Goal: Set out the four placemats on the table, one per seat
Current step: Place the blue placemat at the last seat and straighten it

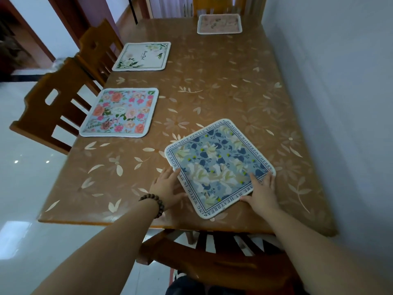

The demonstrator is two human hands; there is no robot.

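A blue floral placemat [219, 165] with a text border lies flat and turned at an angle near the table's front edge. My left hand [167, 187] rests on its left edge, thumb under the rim, so it grips the mat. My right hand [262, 193] presses on its near right edge with fingers spread. A pink-flowered placemat [120, 112] lies at the left side. Farther back on the left is a white placemat with green leaves [142, 56]. A pale pink placemat [219, 23] lies at the far end.
The wooden table [212, 86] has a clear cover with a leaf pattern and stands against a white wall [331, 81] on the right. Wooden chairs stand at the left [53, 111], at the far end [229, 5] and right below me [212, 258].
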